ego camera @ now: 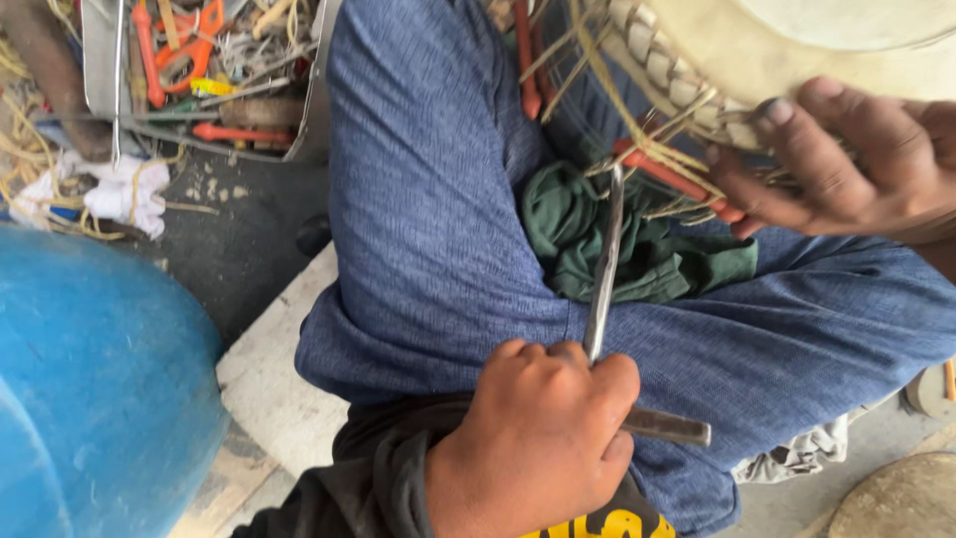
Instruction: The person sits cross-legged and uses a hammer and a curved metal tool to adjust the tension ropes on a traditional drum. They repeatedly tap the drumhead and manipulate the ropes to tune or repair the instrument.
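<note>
While right hand pinches woven basket strands, left hand grip closed on metal blade; blue drum left.

The left hand grips a metal tool over blue-trousered legs, while the right hand pinches straw strands of what seems a woven basket.

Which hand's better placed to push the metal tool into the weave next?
Left, probably. The left hand grips the metal tool, its tip at the strands; the right hand is busy pinching them against the woven rim.
</note>
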